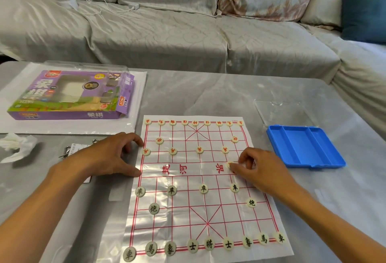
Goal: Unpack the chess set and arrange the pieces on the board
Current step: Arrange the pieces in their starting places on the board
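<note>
Many cream discs (203, 188) (red or black characters) dot the board (188, 210).

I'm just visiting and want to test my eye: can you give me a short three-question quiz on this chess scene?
1. True or false: the blue tray still holds pieces.
2. Which hand pinches a piece? A) left B) right
3. How many black soldiers stand in the near soldier row?

Key:
1. False; its compartments look empty.
2. B; the right hand pinches it near the board's river, while the left hand rests at the left edge.
3. Four.
</note>
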Demonstrator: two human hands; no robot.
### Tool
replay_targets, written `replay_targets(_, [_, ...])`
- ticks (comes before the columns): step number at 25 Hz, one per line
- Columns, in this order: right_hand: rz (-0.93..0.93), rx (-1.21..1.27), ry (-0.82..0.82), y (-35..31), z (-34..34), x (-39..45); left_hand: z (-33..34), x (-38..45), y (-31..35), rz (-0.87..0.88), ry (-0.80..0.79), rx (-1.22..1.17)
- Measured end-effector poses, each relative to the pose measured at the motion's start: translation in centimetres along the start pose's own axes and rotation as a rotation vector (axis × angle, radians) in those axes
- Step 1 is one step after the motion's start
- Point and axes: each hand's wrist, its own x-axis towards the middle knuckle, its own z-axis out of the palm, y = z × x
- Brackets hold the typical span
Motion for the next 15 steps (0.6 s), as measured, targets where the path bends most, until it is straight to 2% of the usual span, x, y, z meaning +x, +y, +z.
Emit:
replay_targets(4, [-0.014, -0.074, 0.043, -0.98, 0.78, 0.21, 0.12, -0.11, -0.2, 0.007, 0.01, -0.012])
replay_targets(15, [-0.067, -0.034, 0.028, -0.19, 0.72, 0.38, 0.06, -0.02, -0.08, 0.011, 0.008, 0.009])
